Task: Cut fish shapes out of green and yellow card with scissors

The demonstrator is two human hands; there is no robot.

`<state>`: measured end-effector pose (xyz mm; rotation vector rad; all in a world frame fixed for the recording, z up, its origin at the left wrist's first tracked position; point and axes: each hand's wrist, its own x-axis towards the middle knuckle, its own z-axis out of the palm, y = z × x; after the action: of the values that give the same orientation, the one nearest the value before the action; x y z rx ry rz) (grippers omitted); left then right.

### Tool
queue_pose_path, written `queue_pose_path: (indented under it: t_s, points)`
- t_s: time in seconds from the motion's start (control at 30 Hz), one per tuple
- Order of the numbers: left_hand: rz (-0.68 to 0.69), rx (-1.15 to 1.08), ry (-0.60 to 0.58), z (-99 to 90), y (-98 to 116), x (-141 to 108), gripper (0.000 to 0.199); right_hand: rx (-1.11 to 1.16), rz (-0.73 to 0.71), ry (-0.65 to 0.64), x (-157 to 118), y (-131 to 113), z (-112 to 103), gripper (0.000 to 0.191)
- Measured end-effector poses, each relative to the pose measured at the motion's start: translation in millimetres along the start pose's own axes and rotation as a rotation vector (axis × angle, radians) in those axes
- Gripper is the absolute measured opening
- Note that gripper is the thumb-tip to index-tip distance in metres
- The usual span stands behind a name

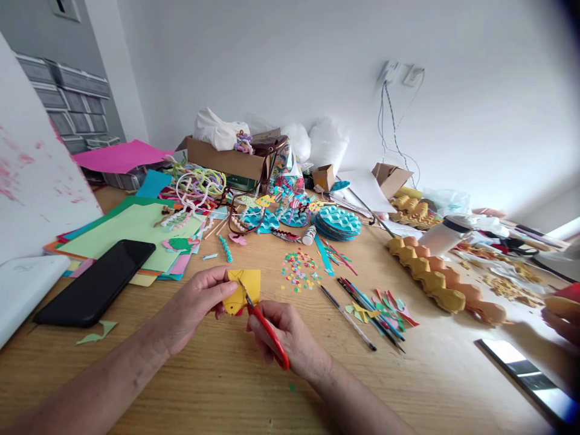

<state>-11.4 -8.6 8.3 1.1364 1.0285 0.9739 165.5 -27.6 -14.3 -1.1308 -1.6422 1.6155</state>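
Note:
A small piece of yellow paper with dark drawn lines is pinched between the thumb and fingers of my left hand. My right hand is closed around the red handles of a pair of scissors. The metal blades lie over the paper, pointing up and to the left toward my left thumb. Part of the red handle is hidden by my right fingers. Just beyond the paper, small round confetti pieces are scattered on the wooden table.
A black phone rests by coloured paper sheets at left. Pencils and paper scraps lie right of my hands. Egg cartons, a bottle and another phone are farther right, near another person's hand.

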Motion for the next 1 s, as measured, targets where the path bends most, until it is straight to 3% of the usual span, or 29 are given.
queue_pose_path:
  t_s: [0.47,1.0]
  points:
    - [0.026,0.068,0.026,-0.9,7.8,0.3,0.016,0.000,-0.013,0.002,-0.6,-3.0,-0.6,0.041]
    - [-0.039,-0.068,0.010,1.3,0.7,-0.6,0.018,-0.016,-0.015,0.010,1.1,1.0,-0.1,0.036]
